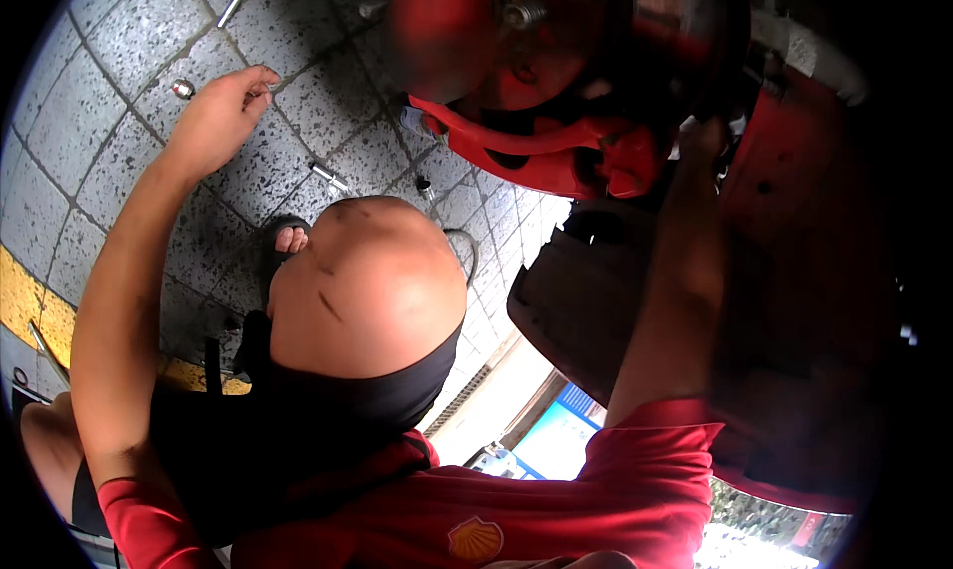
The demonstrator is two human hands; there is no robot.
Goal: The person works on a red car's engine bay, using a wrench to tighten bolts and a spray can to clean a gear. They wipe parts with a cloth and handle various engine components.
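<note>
My left hand hovers over the tiled floor with loosely curled fingers, the thumb a little apart from them and nothing visible in between. Next to it is a short shiny metal fitting, like a socket. My right hand reaches up behind a red brake caliper under a raised vehicle. Shadow and the parts around it hide those fingers, so what they touch cannot be made out. Beside the caliper is a round, reddish hub or disc, blurred, with a threaded stud.
On the floor lie a slim metal rod, a metal bar and a small dark socket. My bent knee fills the middle. A dark panel hangs near my right forearm. A yellow stripe crosses the floor at left.
</note>
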